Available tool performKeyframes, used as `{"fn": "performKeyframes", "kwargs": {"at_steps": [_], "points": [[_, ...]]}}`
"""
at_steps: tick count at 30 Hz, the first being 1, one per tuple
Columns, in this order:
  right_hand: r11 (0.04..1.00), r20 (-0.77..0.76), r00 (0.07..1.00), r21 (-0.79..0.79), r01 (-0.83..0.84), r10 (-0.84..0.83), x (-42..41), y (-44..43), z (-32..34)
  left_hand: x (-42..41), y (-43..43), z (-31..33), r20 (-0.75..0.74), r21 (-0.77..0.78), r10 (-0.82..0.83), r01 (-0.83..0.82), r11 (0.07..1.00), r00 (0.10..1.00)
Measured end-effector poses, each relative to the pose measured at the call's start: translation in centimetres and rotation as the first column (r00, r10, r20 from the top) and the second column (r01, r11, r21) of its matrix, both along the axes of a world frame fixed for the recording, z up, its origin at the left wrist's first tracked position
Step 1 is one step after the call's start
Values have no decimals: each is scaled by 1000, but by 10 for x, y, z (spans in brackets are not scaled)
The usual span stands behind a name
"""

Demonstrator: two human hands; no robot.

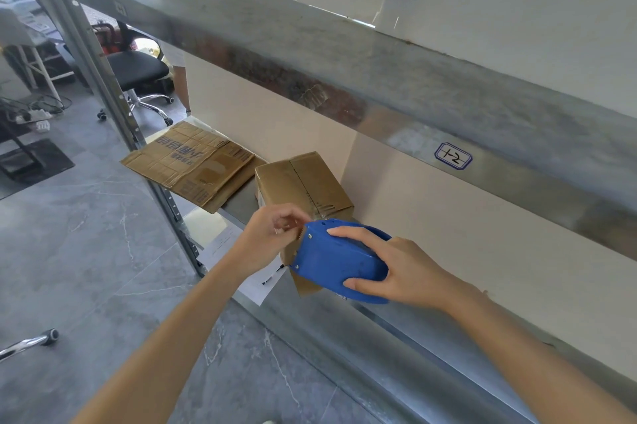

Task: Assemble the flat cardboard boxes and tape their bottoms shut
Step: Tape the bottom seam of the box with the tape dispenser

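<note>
An assembled brown cardboard box [303, 184] stands on the lower metal shelf [396, 323], its upward face showing a taped seam. My right hand [396, 268] grips a blue tape dispenser [336, 260] just in front of the box. At the dispenser's toothed edge, my left hand [272, 234] pinches the end of the tape. A flattened cardboard box [193, 163] with printed characters lies on the same shelf to the left, jutting over the edge.
A white paper sheet [256, 282] lies on the shelf under the box. Large pale cartons [448, 216] fill the shelf behind. An upper shelf beam [344, 72] with a label crosses overhead. A black office chair [138, 73] stands on the grey floor at left.
</note>
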State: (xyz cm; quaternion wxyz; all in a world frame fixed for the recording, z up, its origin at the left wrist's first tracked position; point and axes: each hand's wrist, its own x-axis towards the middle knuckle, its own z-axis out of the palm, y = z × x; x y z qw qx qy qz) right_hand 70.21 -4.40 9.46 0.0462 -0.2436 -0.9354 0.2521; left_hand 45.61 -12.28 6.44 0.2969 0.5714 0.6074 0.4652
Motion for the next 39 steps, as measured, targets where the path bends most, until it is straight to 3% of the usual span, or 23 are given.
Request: {"fn": "performKeyframes", "kwargs": {"at_steps": [9,13,17,25,39], "points": [[996,48,998,78,41,-45,21,11,7,-26,-35,-27,128,-7,356,-358,934,926],[997,44,997,50,63,-65,26,13,4,-23,-42,-31,179,-76,326,-317,945,928],[996,42,997,62,67,-70,26,19,5,-14,-37,-37,225,-30,380,-383,923,897],[993,76,993,87,78,-85,28,18,3,-14,-24,-60,200,15,382,-393,919,902],[982,129,976,93,164,-175,27,14,-1,-24,-3,-69,47,128,182,-186,974,982]]}}
